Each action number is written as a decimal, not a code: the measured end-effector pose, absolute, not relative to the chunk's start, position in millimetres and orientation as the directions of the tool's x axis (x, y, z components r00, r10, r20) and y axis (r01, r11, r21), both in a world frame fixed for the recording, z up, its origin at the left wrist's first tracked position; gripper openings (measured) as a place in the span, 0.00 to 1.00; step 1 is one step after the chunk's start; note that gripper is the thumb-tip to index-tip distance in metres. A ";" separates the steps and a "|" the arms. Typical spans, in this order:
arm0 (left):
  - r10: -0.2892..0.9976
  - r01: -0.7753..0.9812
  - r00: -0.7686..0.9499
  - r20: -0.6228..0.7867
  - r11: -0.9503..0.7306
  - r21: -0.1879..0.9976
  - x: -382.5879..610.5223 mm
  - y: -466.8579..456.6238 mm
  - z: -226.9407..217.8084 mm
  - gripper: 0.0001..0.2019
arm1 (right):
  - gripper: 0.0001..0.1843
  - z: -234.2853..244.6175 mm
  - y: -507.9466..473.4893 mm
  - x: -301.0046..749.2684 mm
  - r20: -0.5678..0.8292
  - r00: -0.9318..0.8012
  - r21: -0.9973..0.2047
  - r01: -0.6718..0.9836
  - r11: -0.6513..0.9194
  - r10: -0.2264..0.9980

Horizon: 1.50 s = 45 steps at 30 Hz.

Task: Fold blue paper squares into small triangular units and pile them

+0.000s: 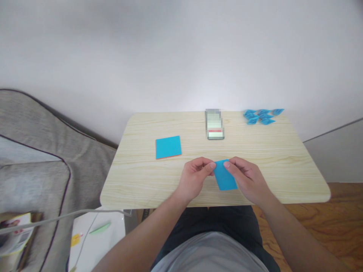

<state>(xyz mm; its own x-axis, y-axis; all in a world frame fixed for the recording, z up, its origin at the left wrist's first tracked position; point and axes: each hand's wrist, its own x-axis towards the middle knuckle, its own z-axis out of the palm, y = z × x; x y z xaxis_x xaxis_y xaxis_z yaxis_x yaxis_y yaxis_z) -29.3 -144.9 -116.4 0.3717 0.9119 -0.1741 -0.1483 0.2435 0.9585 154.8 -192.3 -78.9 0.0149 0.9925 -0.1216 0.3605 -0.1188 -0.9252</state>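
Note:
A blue sheet of paper (226,179) is held up near the table's front edge, between my two hands. My left hand (195,175) pinches its upper left corner between thumb and fingers. On the upper right side, my right hand (248,176) grips the same sheet, its thumb pressed flat on the paper. The fingers behind the sheet are partly hidden. To the left lies a stack of blue paper (168,147), with a thin orange-red edge showing beneath. Several folded blue paper pieces (259,116) sit together at the back right of the table.
A phone (214,124) with a blurred screen lies at the back middle of the pale wooden table (136,166), against the white wall. A grey sofa (85,166) stands to the left. A cable (85,212) crosses above a white surface (113,230) at lower left.

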 end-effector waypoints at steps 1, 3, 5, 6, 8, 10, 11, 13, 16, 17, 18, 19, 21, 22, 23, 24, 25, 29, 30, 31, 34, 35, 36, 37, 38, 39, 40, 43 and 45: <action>0.905 -0.148 0.385 -0.179 0.253 0.956 -29.3 -144.8 -116.3 0.14 | 0.20 -78.6 -192.2 154.4 -0.119 0.015 -0.919 0.376 -0.116 0.993; 0.894 -0.144 0.407 -0.186 0.264 0.954 -29.1 -144.7 -117.2 0.14 | 0.21 -80.9 -192.1 153.9 -0.107 0.018 -0.902 0.418 -0.104 0.994; 0.888 -0.148 0.418 -0.193 0.276 0.950 -28.5 -145.1 -119.4 0.14 | 0.22 -86.2 -191.9 153.7 -0.082 0.027 -0.884 0.460 -0.085 0.996; 0.888 -0.154 0.418 -0.194 0.280 0.948 -28.2 -145.5 -120.8 0.14 | 0.22 -89.3 -191.6 153.7 -0.070 0.032 -0.875 0.477 -0.076 0.997; 0.886 -0.149 0.424 -0.189 0.274 0.950 -27.4 -146.3 -123.0 0.15 | 0.23 -95.0 -190.9 153.5 -0.055 0.038 -0.867 0.493 -0.067 0.998; 0.872 -0.127 0.456 -0.178 0.262 0.957 -27.0 -147.0 -123.8 0.15 | 0.23 -99.3 -190.0 153.3 -0.062 0.044 -0.874 0.480 -0.076 0.997; 0.864 -0.119 0.472 -0.174 0.258 0.959 -26.9 -147.1 -123.5 0.15 | 0.23 -100.9 -189.6 153.4 -0.074 0.052 -0.885 0.457 -0.090 0.996; 0.859 -0.120 0.481 -0.174 0.262 0.958 -27.2 -146.4 -122.2 0.15 | 0.21 -103.3 -188.9 153.9 -0.132 0.047 -0.921 0.362 -0.140 0.990; 0.891 -0.156 0.419 -0.174 0.259 0.953 -28.7 -143.4 -121.5 0.15 | 0.17 -105.8 -189.3 155.8 -0.242 -0.027 -0.960 0.153 -0.235 0.970; 0.905 -0.171 0.390 -0.170 0.253 0.952 -29.4 -142.2 -122.1 0.15 | 0.20 -106.4 -189.7 156.5 -0.263 -0.053 -0.962 0.091 -0.257 0.963; 0.918 -0.187 0.360 -0.167 0.246 0.951 -30.1 -141.1 -123.2 0.15 | 0.23 -106.9 -190.2 157.3 -0.272 -0.062 -0.962 0.041 -0.269 0.960; 0.929 -0.205 0.331 -0.164 0.241 0.949 -30.7 -140.1 -124.6 0.14 | 0.26 -107.3 -190.7 158.0 -0.273 -0.057 -0.962 0.002 -0.273 0.960; 0.944 -0.237 0.288 -0.164 0.236 0.942 -31.4 -139.4 -127.5 0.13 | 0.24 -108.1 -191.0 159.2 -0.266 -0.032 -0.963 -0.034 -0.267 0.963; 0.946 -0.249 0.280 -0.166 0.238 0.939 -31.4 -139.7 -128.9 0.12 | 0.20 -108.6 -190.7 159.8 -0.261 -0.013 -0.965 -0.035 -0.261 0.965; 0.945 -0.257 0.281 -0.168 0.243 0.935 -31.3 -140.4 -130.0 0.12 | 0.17 -109.3 -190.1 160.4 -0.254 0.011 -0.967 -0.032 -0.253 0.967; 0.942 -0.264 0.288 -0.169 0.248 0.932 -31.2 -141.6 -130.8 0.12 | 0.15 -110.2 -189.2 160.9 -0.245 0.039 -0.969 -0.029 -0.244 0.969; 0.939 -0.264 0.301 -0.168 0.251 0.931 -31.0 -143.1 -131.3 0.12 | 0.14 -111.3 -188.3 161.4 -0.236 0.069 -0.972 -0.032 -0.234 0.969; 0.902 -0.145 0.388 -0.187 0.260 0.955 -31.4 -149.9 -129.7 0.12 | 0.13 -113.8 -184.9 162.4 -0.188 0.195 -0.982 -0.042 -0.183 0.963; 0.884 -0.100 0.421 -0.202 0.266 0.959 -31.9 -151.1 -128.3 0.13 | 0.13 -113.4 -184.3 162.3 -0.177 0.207 -0.984 -0.029 -0.174 0.962; 0.868 -0.065 0.448 -0.214 0.270 0.961 -32.5 -151.9 -126.6 0.13 | 0.13 -112.6 -184.0 162.1 -0.170 0.211 -0.985 -0.012 -0.171 0.963; 0.862 -0.060 0.465 -0.201 0.257 0.965 -34.3 -151.1 -121.4 0.13 | 0.11 -108.5 -183.7 161.1 -0.160 0.174 -0.985 0.030 -0.168 0.972; 0.875 -0.070 0.446 -0.190 0.246 0.967 -34.8 -150.1 -120.0 0.13 | 0.10 -107.3 -183.8 160.8 -0.156 0.151 -0.986 0.035 -0.163 0.976; 0.887 -0.076 0.425 -0.183 0.236 0.969 -35.1 -148.9 -119.1 0.13 | 0.10 -106.4 -183.9 160.6 -0.149 0.127 -0.987 0.037 -0.155 0.981; 0.895 -0.077 0.407 -0.179 0.229 0.970 -35.3 -147.7 -118.4 0.13 | 0.10 -105.9 -184.1 160.6 -0.142 0.106 -0.988 0.040 -0.147 0.984; 0.901 -0.071 0.396 -0.180 0.225 0.972 -35.4 -146.8 -118.1 0.13 | 0.10 -105.7 -184.4 160.5 -0.138 0.089 -0.989 0.045 -0.142 0.986; 0.902 -0.062 0.392 -0.183 0.224 0.973 -35.5 -146.2 -118.0 0.12 | 0.10 -106.0 -184.6 160.5 -0.134 0.083 -0.989 0.054 -0.139 0.988; 0.899 -0.052 0.398 -0.185 0.224 0.973 -35.5 -145.9 -117.9 0.12 | 0.10 -106.5 -185.0 160.4 -0.129 0.087 -0.989 0.066 -0.135 0.988; 0.874 -0.004 0.447 -0.192 0.217 0.976 -35.7 -147.0 -117.9 0.11 | 0.11 -108.7 -186.1 159.0 -0.098 0.114 -0.986 0.121 -0.112 0.989; 0.846 0.021 0.495 -0.197 0.216 0.976 -35.7 -148.3 -117.8 0.12 | 0.12 -109.9 -186.8 157.1 -0.075 0.108 -0.984 0.154 -0.091 0.991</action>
<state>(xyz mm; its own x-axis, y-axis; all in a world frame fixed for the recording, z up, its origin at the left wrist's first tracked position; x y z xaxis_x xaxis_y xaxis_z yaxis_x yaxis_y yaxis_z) -35.7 -148.3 -117.8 0.4954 0.8460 -0.1974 0.0208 0.2156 0.9763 157.1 -186.8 -109.9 0.1077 0.9913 -0.0751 0.1544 -0.0913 -0.9838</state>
